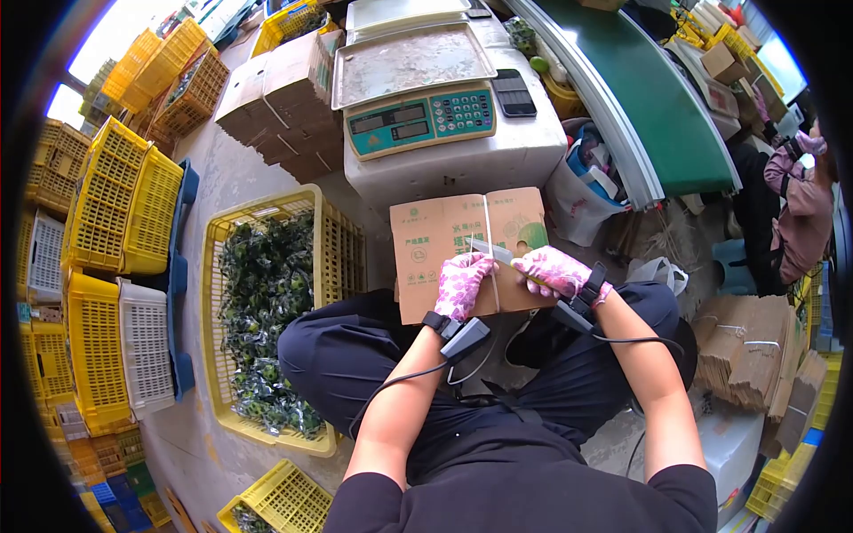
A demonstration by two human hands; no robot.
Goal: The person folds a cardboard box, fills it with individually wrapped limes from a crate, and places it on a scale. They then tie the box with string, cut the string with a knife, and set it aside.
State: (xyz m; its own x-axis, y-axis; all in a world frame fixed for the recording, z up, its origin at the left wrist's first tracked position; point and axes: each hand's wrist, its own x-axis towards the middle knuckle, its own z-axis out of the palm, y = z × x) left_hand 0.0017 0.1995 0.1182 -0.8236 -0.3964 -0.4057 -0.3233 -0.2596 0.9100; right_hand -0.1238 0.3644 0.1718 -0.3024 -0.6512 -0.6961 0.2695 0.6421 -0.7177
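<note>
A bundle of flat brown cardboard cartons (pixel 426 233) with green print leans in front of me, between my knees and the scale stand. A white strap (pixel 487 213) runs down over it. My left hand (pixel 466 282), in a pink-and-white patterned glove, is closed at the strap, fingertips pinched there. My right hand (pixel 554 272), in a matching glove, is closed on a utility knife (pixel 491 250). The knife's pale blade end points left across the strap, just above my left fingers. Its rear part is hidden in my right hand.
A yellow crate (pixel 213 311) of small bagged dark-green produce stands left. A weighing scale (pixel 418 123) and phone (pixel 514 92) rest on a white block ahead. A green conveyor belt (pixel 635 98) runs right of it. A co-worker (pixel 800 204) sits far right, near more bundled cartons (pixel 742 346).
</note>
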